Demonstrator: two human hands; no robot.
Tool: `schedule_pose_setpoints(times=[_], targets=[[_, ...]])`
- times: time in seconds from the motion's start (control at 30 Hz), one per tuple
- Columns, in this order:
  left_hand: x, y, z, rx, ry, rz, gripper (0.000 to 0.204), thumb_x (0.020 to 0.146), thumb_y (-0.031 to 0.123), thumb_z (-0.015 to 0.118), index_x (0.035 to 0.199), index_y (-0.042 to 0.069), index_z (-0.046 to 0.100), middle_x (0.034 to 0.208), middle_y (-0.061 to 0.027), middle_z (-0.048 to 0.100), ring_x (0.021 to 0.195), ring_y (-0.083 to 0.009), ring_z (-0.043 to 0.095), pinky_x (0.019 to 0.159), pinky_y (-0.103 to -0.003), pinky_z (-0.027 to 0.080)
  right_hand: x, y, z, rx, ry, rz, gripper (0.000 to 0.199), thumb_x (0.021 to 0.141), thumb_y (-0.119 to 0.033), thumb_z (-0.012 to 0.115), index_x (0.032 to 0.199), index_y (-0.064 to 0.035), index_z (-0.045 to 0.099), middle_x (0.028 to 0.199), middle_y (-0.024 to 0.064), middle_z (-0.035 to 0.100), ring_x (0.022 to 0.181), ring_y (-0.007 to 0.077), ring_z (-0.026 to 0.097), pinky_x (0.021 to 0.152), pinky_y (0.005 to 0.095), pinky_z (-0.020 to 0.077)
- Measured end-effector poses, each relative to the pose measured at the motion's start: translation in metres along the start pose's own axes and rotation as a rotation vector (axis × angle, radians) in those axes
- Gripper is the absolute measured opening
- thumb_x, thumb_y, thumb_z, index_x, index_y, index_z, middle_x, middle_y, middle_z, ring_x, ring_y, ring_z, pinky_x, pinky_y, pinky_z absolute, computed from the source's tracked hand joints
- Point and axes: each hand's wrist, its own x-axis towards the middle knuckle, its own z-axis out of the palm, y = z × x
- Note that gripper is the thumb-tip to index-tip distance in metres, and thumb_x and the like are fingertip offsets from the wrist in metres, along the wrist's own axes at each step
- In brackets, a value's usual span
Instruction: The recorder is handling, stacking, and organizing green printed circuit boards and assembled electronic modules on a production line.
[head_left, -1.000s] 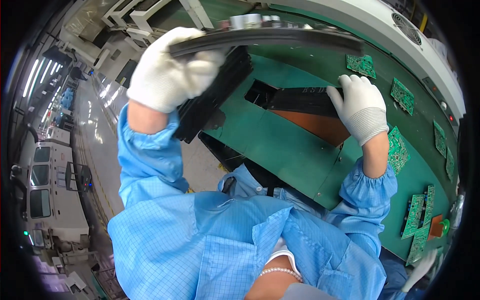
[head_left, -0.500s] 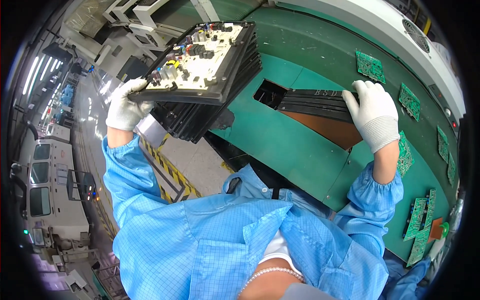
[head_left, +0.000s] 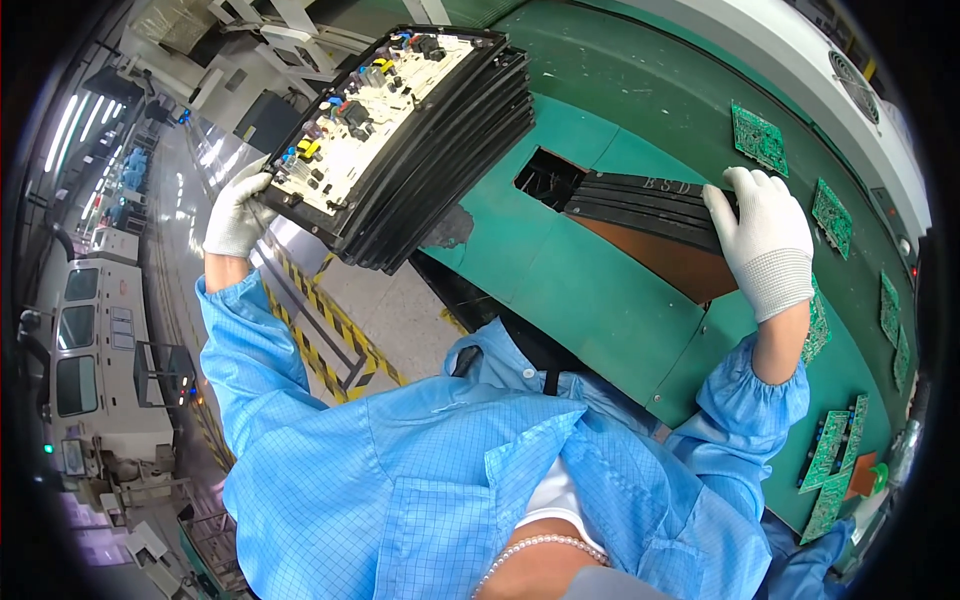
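At the upper left stands a stack of black trays (head_left: 440, 150). Its top tray carries a pale circuit board (head_left: 365, 120) crowded with blue, yellow, grey and black components. My left hand (head_left: 238, 212), in a white glove, is closed on the near left corner of that top tray, its thumb over the rim. My right hand (head_left: 768, 232), gloved too, curls its fingers round the right end of a black ribbed fixture (head_left: 645, 205) with pale lettering. The fixture lies over a brown panel (head_left: 660, 258) on the green bench. Its end under my fingers is hidden.
Several green circuit boards (head_left: 760, 138) lie along the darker green strip and at the right of the green bench top (head_left: 570, 290). Left of the fixture is a rectangular opening (head_left: 548, 180). Yellow-black floor tape (head_left: 320, 315) and a white machine (head_left: 105, 350) are at left.
The top tray, earlier turned and raised off the stack, now sits in line with it. My left hand has shifted slightly left with its corner. My right hand keeps its place on the fixture.
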Motion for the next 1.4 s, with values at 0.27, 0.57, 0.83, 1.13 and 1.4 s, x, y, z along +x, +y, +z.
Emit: schedule_pose_setpoints(times=[0.27, 0.57, 0.83, 1.13, 1.4], targets=[[0.018, -0.022, -0.022, 0.006, -0.042, 0.076, 0.047, 0.09, 0.001, 0.06, 0.135, -0.01, 0.052, 0.122, -0.0182, 0.066, 0.105, -0.0258, 0.069, 0.091, -0.037, 0.06, 0.0, -0.003, -0.002, -0.008, -0.004, 0.001, 0.033, 0.095, -0.035, 0.064, 0.104, -0.0041, 0.066, 0.089, 0.0138, 0.065, 0.087, 0.0311, 0.063, 0.078, 0.0416, 0.0515], [0.047, -0.014, -0.044, 0.087, -0.199, 0.003, 0.051, 0.095, 0.008, 0.056, 0.141, -0.009, 0.047, 0.125, -0.0159, 0.066, 0.107, -0.0235, 0.07, 0.091, -0.034, 0.059, 0.006, -0.01, -0.005, 0.003, -0.052, 0.029, 0.031, 0.095, -0.034, 0.063, 0.103, -0.004, 0.067, 0.092, 0.015, 0.066, 0.091, 0.0327, 0.064, 0.08, 0.0428, 0.0519], [0.052, 0.003, -0.029, 0.667, -0.103, 0.123, 0.05, 0.091, 0.017, 0.067, 0.134, -0.005, 0.06, 0.124, -0.0127, 0.068, 0.113, -0.0181, 0.063, 0.1, -0.029, 0.045, 0.005, -0.01, -0.015, 0.047, -0.082, 0.037, 0.031, 0.096, -0.03, 0.064, 0.109, -0.0021, 0.067, 0.102, 0.0176, 0.068, 0.098, 0.0351, 0.063, 0.085, 0.044, 0.0516], [0.048, -0.033, -0.023, 0.483, 0.016, 0.221, 0.043, 0.093, 0.013, 0.063, 0.135, 0.003, 0.063, 0.126, -0.0095, 0.069, 0.109, -0.0151, 0.064, 0.097, -0.027, 0.048, 0.005, -0.008, -0.01, 0.076, -0.091, 0.049, 0.03, 0.097, -0.028, 0.063, 0.111, -0.0019, 0.067, 0.102, 0.0185, 0.068, 0.097, 0.0352, 0.064, 0.086, 0.0433, 0.051], [0.027, -0.035, -0.009, 0.699, 0.031, 0.447, 0.048, 0.092, 0.002, 0.054, 0.139, -0.005, 0.055, 0.139, -0.0155, 0.061, 0.129, -0.0216, 0.056, 0.113, -0.031, 0.039, 0.008, -0.012, -0.016, 0.003, -0.068, 0.042, 0.031, 0.096, -0.028, 0.065, 0.113, -0.0022, 0.067, 0.103, 0.0176, 0.067, 0.097, 0.0351, 0.064, 0.086, 0.0433, 0.0507]])
